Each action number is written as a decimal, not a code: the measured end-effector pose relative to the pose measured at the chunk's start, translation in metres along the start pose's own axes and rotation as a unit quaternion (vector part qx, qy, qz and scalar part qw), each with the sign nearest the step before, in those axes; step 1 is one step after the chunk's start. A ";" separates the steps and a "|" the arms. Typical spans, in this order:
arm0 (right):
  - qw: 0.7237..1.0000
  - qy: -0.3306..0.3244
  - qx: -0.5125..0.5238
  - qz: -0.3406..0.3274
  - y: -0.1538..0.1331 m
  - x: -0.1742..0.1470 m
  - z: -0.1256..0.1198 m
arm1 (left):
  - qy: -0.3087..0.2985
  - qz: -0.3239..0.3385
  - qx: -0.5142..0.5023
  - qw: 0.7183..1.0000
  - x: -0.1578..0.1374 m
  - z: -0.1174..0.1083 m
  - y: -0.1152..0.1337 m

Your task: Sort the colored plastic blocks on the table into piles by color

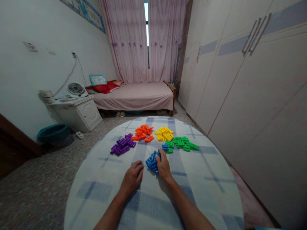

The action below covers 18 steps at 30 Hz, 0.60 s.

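My right hand [163, 165] is curved around the right side of a pile of blue plastic pieces [152, 162], its thumb and fingers against them. My left hand [133, 175] rests on the table just left of this pile, apart from it, fingers loosely bent and nothing visible in them. Beyond my right fingertips, a few blue pieces [165, 147] lie against the green pieces [183, 143]. Farther back are heaps of yellow pieces [164, 134] and orange pieces [143, 132]. Purple pieces [123, 145] form a heap at the left. Palm-side contacts of my right hand are hidden.
The heaps stand on a round table [96, 198] with a checked cloth. Past it is a bed [144, 95] below pink curtains [129, 38]. A white cabinet [83, 113] with a fan [76, 89] stands left; a wardrobe [240, 89] lines the right.
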State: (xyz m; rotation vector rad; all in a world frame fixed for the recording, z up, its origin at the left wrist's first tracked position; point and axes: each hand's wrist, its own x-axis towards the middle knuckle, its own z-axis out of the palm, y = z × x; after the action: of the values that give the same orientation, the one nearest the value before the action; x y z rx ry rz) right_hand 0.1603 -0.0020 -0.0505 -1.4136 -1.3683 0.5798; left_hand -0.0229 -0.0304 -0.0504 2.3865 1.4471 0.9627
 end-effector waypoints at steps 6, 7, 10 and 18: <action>0.998 0.007 0.060 -0.011 0.004 -0.002 -0.012 | 0.003 -0.024 -0.046 0.999 -0.001 -0.005 0.003; 0.998 0.019 0.063 0.002 0.006 -0.001 -0.015 | 0.015 -0.033 -0.053 0.998 0.003 -0.010 0.000; 0.996 0.044 0.071 0.032 0.010 0.004 -0.022 | 0.100 -0.061 -0.034 0.993 0.021 -0.033 -0.026; 0.995 0.077 0.057 0.039 0.015 0.010 -0.023 | 0.154 -0.252 0.048 0.954 0.079 -0.066 -0.138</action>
State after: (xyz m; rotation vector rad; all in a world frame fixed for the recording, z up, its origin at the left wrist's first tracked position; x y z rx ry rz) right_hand 0.1887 0.0023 -0.0531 -1.3947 -1.1448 0.5771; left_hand -0.1389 0.0958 -0.0303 1.8164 2.1155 1.1711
